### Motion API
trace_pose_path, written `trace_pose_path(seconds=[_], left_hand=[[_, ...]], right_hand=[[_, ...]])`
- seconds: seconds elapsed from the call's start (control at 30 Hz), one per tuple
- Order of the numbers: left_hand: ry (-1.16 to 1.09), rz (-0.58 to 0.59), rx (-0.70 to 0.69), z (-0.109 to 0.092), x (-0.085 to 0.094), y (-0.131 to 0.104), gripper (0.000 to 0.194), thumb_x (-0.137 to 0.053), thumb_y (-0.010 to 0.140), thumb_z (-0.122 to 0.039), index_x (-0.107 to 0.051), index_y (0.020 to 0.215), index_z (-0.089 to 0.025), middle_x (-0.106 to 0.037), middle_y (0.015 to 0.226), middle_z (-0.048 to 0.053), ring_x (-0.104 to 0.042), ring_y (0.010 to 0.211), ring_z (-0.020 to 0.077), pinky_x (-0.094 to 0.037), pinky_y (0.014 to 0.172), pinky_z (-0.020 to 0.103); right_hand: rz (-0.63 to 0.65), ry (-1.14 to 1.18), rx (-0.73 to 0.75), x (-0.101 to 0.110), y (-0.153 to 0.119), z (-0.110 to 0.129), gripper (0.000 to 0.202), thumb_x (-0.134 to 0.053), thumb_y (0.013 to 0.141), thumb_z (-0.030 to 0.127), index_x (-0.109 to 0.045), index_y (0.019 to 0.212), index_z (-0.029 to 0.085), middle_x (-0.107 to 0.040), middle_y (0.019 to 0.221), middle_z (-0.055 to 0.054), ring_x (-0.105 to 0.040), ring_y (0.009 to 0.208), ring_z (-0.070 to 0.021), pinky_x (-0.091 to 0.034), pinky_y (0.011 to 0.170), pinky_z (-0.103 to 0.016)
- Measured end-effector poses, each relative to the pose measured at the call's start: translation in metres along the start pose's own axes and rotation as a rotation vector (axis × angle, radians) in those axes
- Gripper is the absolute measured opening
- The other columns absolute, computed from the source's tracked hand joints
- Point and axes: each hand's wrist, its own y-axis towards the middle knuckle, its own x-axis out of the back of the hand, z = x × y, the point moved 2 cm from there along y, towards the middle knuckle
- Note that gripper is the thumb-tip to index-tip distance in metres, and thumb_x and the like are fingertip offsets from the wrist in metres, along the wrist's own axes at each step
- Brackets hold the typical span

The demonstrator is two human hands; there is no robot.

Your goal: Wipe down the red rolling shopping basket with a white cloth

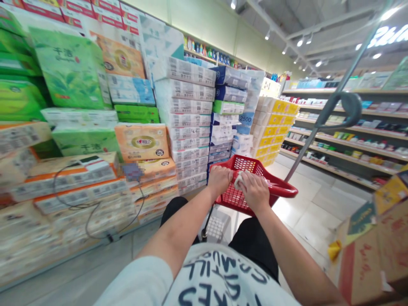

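A red plastic shopping cart [236, 199] with a latticed basket stands right in front of my body. At the left part of its red handle [283, 189] is my left hand [219, 179], fingers wrapped round the bar. My right hand [256, 192] lies on the same handle, a little to the right, closed on a crumpled white tissue [238, 180] that pokes out by the thumb side. The tissue touches the handle between both hands. The right end of the handle sticks out bare.
Stacked tissue packs [142, 142] and white paper bundles [191, 114] line the left side. A grey metal pole [302, 148] with a hook slants up at the right. Cardboard boxes [360, 263] stand at lower right. Behind are stocked shelves [350, 136]. A black cable [87, 221] hangs over the packs.
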Motion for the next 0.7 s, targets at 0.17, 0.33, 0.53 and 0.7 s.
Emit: trace_pose_path(seconds=[0.17, 0.33, 0.53, 0.7], left_hand=[[-0.001, 0.024, -0.012, -0.001, 0.001, 0.002, 0.044, -0.028, 0.101, -0.033, -0.064, 0.081, -0.018, -0.067, 0.08, 0.006, -0.055, 0.08, 0.0209, -0.033, 0.08, 0.039], [0.001, 0.01, -0.002, -0.002, 0.001, 0.0, 0.043, -0.028, 0.101, -0.032, -0.064, 0.08, -0.018, -0.066, 0.08, 0.006, -0.056, 0.081, 0.0209, -0.033, 0.081, 0.039], [0.041, 0.071, -0.019, 0.007, -0.002, 0.005, 0.039, -0.032, 0.099, -0.03, -0.065, 0.081, -0.019, -0.066, 0.08, 0.007, -0.056, 0.079, 0.0216, -0.032, 0.078, 0.039], [0.043, 0.107, -0.019, 0.012, -0.005, 0.01, 0.038, -0.032, 0.099, -0.03, -0.064, 0.082, -0.019, -0.067, 0.083, 0.006, -0.056, 0.081, 0.0212, -0.032, 0.077, 0.038]], right_hand=[[0.151, -0.022, -0.217, -0.004, 0.022, -0.02, 0.033, -0.039, 0.098, 0.034, -0.066, 0.11, 0.019, -0.071, 0.102, -0.008, -0.062, 0.09, -0.021, -0.037, 0.082, -0.033], [-0.039, 0.024, -0.134, 0.003, -0.003, -0.008, 0.033, -0.043, 0.095, 0.028, -0.063, 0.12, 0.018, -0.065, 0.122, -0.01, -0.057, 0.113, -0.0231, -0.032, 0.099, -0.038], [0.12, 0.067, -0.192, 0.005, 0.011, -0.024, 0.033, -0.04, 0.096, 0.03, -0.066, 0.112, 0.018, -0.07, 0.11, -0.008, -0.063, 0.099, -0.0206, -0.039, 0.089, -0.033], [-0.004, 0.02, -0.233, -0.001, 0.006, -0.026, 0.034, -0.04, 0.095, 0.028, -0.067, 0.112, 0.015, -0.068, 0.115, -0.011, -0.062, 0.104, -0.0227, -0.04, 0.091, -0.035]])
